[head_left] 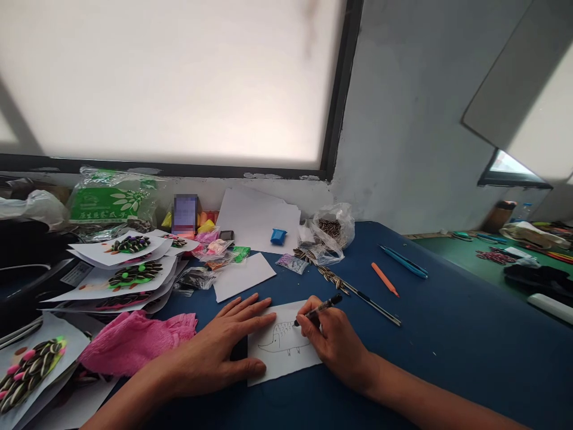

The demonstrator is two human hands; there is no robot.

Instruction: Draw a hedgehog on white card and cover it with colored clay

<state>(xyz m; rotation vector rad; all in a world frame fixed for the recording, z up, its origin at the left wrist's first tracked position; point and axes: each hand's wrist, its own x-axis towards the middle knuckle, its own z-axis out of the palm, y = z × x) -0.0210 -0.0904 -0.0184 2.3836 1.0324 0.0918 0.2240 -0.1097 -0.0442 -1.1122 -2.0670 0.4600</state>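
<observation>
A small white sheet of paper lies on the blue tabletop, bearing a line drawing of a hedgehog-like animal with a pointed snout, short legs and small marks on its back. My left hand rests flat with fingers spread, its thumb and fingertips on the paper's left side. Pinched in my right hand is a black pen, its tip at the upper edge of the animal's back. My right hand covers the right part of the drawing.
Left of my hands are a pink cloth and stacked sunflower-seed cards. Beyond the paper lie a blank sheet, a blue packet and a bag of seeds. An orange marker, tweezers and a blue tool lie at right.
</observation>
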